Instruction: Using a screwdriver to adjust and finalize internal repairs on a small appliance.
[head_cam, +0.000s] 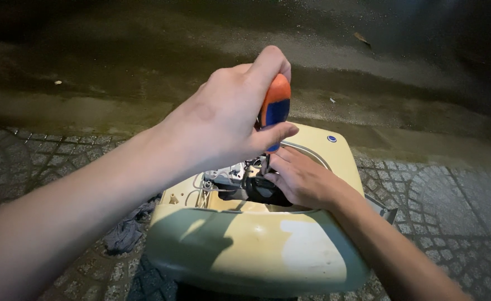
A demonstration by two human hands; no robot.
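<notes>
My left hand [229, 114] is closed around the orange and blue handle of a screwdriver [275, 106], held upright over a cream-coloured appliance housing [256, 251]. The tool's shaft points down into the open top of the housing, where wires and a dark motor part [254, 188] show. My right hand [301, 178] rests inside that opening, with its fingers pinching the lower end of the screwdriver next to the dark part. The tip is hidden behind my fingers.
The housing stands on patterned paving stones [452, 200]. A crumpled dark cloth [125, 231] lies on the ground at its left. Beyond the paving runs a dim, wet-looking road [145, 61] with bits of litter.
</notes>
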